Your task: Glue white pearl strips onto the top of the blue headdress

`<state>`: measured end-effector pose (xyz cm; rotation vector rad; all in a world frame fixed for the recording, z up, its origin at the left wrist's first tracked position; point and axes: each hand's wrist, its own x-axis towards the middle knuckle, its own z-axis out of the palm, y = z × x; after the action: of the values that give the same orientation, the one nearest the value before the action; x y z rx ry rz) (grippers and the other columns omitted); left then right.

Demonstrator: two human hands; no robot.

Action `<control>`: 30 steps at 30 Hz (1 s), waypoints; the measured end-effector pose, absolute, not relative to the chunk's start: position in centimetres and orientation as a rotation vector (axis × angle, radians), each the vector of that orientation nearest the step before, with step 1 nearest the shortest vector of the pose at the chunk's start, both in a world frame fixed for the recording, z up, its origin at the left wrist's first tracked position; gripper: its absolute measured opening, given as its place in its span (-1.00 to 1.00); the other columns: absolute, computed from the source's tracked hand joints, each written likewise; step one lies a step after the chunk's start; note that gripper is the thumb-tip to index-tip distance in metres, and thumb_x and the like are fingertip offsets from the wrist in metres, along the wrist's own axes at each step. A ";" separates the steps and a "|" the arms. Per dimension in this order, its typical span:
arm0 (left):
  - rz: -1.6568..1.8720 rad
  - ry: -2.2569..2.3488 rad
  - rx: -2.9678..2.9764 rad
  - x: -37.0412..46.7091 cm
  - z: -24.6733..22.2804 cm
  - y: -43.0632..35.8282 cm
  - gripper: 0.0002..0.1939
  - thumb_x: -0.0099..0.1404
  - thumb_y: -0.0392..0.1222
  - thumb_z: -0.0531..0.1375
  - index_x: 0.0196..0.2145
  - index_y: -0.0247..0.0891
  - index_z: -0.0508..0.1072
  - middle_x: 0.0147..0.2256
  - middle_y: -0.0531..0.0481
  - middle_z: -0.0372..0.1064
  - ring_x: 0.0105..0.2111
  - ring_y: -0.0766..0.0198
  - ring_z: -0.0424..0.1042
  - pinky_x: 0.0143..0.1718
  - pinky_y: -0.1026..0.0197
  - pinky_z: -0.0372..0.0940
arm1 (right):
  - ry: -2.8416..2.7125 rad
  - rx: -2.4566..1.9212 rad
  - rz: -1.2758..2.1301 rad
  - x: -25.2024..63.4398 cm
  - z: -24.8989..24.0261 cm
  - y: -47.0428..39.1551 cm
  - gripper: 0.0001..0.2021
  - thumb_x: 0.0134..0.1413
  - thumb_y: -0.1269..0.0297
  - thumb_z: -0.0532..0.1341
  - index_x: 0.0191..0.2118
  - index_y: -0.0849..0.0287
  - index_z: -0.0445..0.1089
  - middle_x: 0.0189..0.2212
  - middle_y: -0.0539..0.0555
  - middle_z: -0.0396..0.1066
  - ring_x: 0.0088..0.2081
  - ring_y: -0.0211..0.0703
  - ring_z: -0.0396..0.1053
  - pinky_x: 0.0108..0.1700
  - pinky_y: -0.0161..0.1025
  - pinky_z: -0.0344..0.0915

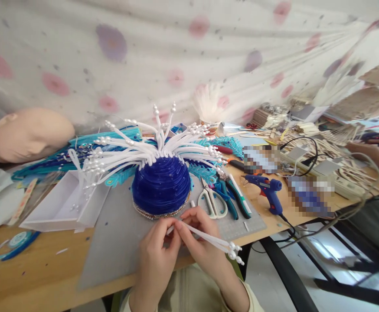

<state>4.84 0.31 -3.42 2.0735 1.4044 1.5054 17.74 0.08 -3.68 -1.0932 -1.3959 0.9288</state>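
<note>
Between both hands, just above the table's front edge, is a small bundle of white stems tipped with pearl beads. My left hand pinches its plain end. With thumb and fingers closed, my right hand grips the same bundle, whose beaded tips point to the right. Right beyond the hands stands a dark blue domed headpiece with a beaded rim. White pearl-tipped stems fan out from its top, with turquoise feather-shaped pieces at its sides. It rests on a grey cutting mat.
White-handled scissors, pliers and a blue glue gun lie to the right. A white open box with beaded stems and a mannequin head are on the left. Another person's hand shows at far right.
</note>
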 end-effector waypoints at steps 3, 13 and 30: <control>1.509 1.377 2.170 4.7 -3.7 0.3 -0.88 0.40 -0.26 0.17 -0.31 -0.22 0.49 -0.47 0.05 0.56 -0.55 0.36 0.53 -0.46 0.43 0.39 | -1.530 -1.228 0.656 17.6 -3.7 0.5 -0.71 0.33 0.19 0.18 -0.45 0.10 0.23 -0.62 -0.12 0.25 -0.61 -0.33 0.25 -0.58 -0.38 0.08; 1.299 1.432 2.106 5.0 -3.9 0.2 -0.87 0.42 -0.24 0.11 -0.32 -0.15 0.38 -0.57 0.17 0.52 -0.64 0.35 0.53 -0.64 0.45 0.26 | -1.911 -1.163 0.101 18.4 -4.1 1.1 -0.48 0.49 0.28 -0.12 -0.56 0.14 0.25 -0.67 -0.02 0.24 -0.63 -0.30 0.10 -0.51 -0.26 -0.04; 1.017 1.505 2.144 5.2 -3.8 -0.2 -0.75 0.43 -0.26 -0.02 -0.43 -0.12 0.29 -0.62 0.12 0.43 -0.64 0.22 0.50 -0.63 0.31 0.17 | -2.022 -1.117 0.015 19.0 -3.6 0.5 -0.37 0.55 0.21 -0.19 -0.56 0.17 0.34 -0.67 0.01 0.32 -0.64 -0.27 0.20 -0.53 -0.24 0.01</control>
<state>5.19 -0.25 -3.84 2.1444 1.5047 1.0170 18.99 0.53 -3.59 -1.1175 -2.0224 0.0155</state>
